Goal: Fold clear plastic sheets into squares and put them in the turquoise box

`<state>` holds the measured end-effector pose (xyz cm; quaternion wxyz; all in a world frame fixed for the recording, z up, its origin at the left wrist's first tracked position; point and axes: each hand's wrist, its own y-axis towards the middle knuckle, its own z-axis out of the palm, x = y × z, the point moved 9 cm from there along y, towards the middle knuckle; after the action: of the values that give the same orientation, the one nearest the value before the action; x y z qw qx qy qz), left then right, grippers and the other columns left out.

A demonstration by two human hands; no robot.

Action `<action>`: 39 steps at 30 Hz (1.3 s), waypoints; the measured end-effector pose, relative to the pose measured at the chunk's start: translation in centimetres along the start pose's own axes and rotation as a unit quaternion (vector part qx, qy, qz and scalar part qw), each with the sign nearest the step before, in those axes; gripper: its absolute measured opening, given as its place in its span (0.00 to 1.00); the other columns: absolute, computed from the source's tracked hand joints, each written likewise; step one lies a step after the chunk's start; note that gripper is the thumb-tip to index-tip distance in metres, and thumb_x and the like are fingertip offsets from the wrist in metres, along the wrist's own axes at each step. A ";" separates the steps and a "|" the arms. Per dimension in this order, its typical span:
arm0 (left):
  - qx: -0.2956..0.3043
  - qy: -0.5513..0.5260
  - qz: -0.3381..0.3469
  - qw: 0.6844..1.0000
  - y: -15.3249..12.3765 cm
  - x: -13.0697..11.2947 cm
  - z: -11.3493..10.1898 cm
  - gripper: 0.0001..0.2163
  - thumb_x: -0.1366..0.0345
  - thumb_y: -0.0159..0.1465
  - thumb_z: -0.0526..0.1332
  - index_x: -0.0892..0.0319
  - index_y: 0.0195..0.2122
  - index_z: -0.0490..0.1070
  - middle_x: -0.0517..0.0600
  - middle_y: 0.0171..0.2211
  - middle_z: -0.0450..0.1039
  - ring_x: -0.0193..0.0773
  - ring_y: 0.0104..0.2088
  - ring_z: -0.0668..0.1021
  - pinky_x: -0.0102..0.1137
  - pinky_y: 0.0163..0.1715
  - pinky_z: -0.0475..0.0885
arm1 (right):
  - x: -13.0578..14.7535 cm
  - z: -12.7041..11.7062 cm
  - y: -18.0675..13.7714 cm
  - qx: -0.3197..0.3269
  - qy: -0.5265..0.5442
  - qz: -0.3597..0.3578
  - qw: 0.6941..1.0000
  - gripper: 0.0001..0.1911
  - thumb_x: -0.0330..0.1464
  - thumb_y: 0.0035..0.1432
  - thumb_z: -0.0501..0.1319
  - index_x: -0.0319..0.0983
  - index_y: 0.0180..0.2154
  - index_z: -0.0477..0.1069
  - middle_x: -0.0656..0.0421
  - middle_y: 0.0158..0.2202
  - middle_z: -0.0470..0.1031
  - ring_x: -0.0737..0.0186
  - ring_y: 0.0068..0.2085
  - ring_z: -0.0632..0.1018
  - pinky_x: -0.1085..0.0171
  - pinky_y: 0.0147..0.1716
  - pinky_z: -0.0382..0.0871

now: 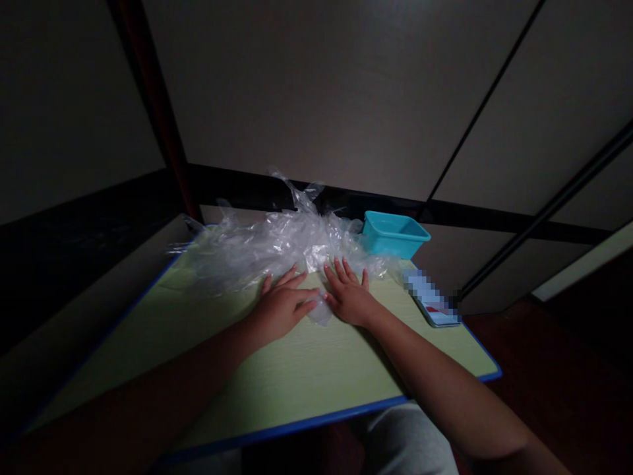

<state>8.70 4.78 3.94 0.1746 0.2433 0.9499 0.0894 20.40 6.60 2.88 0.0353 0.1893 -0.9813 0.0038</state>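
My left hand (283, 309) lies palm down on the table with its fingers spread. My right hand (353, 298) rests flat beside it, fingers apart too. Between them is a small piece of thin clear plastic (321, 313); the index finger and thumb of my left hand and the thumb of my right hand are at its edges. Just beyond my fingertips spreads a large crumpled heap of clear plastic (277, 244). Some ends of it stick up like glove fingers, so it looks like disposable gloves, though single pieces are hard to make out.
A turquoise plastic basket (393, 247) stands at the back right of the pale green, blue-edged table (277, 396). A phone (432, 302), partly blurred out, lies at the right edge. Behind the table rises a panelled wall (321, 99). The room is dim.
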 end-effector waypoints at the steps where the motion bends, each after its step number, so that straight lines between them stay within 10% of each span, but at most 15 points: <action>1: 0.008 0.001 -0.002 1.000 0.0 0.1 0.2 0.13 0.55 0.64 0.50 0.40 0.47 0.69 0.47 0.59 0.58 0.45 0.61 0.52 0.55 0.54 0.43 | 0.0 0.0 0.0 0.005 0.000 0.001 1.000 0.34 0.44 0.60 0.44 0.43 0.63 0.31 0.54 0.65 0.25 0.53 0.63 0.30 0.35 0.52 0.28; 39: 0.047 0.011 -0.018 0.999 -0.6 -0.7 0.3 0.15 0.55 0.65 0.48 0.46 0.45 0.72 0.49 0.61 0.54 0.46 0.62 0.48 0.52 0.55 0.48 | 2.1 -0.7 -0.9 0.027 0.006 -0.074 0.997 0.48 0.57 0.49 0.51 0.45 0.63 0.32 0.52 0.64 0.22 0.46 0.62 0.29 0.37 0.52 0.24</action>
<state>9.14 3.94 3.76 0.1540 0.2334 0.9591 0.0446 18.89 4.97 3.75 0.0363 0.2624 -0.9638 0.0289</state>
